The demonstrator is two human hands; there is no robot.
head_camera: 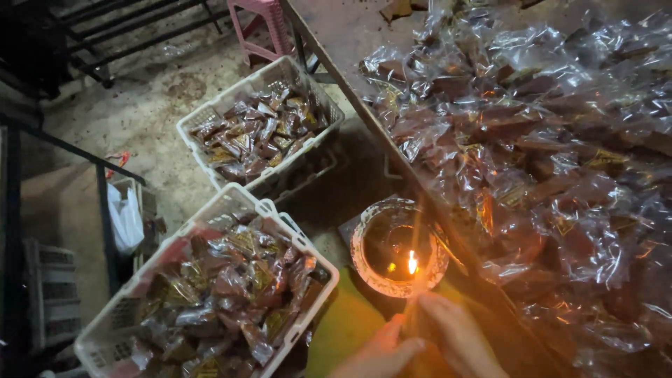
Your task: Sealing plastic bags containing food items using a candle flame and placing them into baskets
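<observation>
Now your left hand (381,353) and right hand (458,336) pinch a wrapper (414,308) at the flame (412,262), twelve o'clock; seal slowly.

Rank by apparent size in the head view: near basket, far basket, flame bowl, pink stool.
1. Near basket, largest, though it is also closest to the camera, so its lead over the far one is unsure.
2. Far basket.
3. Flame bowl.
4. Pink stool, smallest, but cut off by the frame's top edge.
</observation>
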